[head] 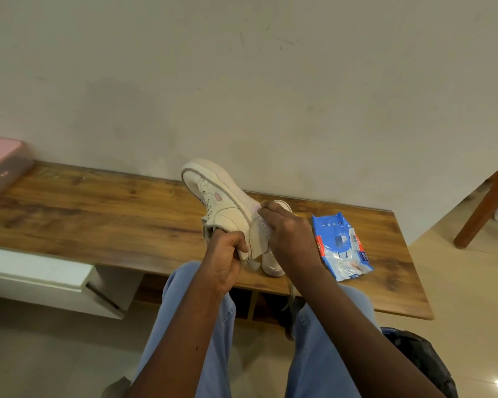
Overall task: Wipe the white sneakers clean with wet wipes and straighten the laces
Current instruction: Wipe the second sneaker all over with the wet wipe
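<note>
Centrally: white sneaker (222,193), raised and tilted toe-up above the wooden bench (98,214); left hand (227,254) grips its heel end, fingers curled. Right hand (288,234) holds a wet wipe (260,225) against the sneaker's rear side. Second sneaker (272,264): on the bench, mostly hidden behind the right hand. Blue wipes pack (339,245): bench, just right. Pink box (0,162): far left.

L hand (227,254) gripping heel end of sneaker (213,191), lifted, toe tilted up & away. R hand (288,234) holding wet wipe (261,225) vs its side nr heel. 2nd sneaker (272,264) on wooden bench (98,219), mostly hidden behind hands. Blue wipes pack (341,248) flat on bench, just R. Pink box (0,165) far L.
</note>
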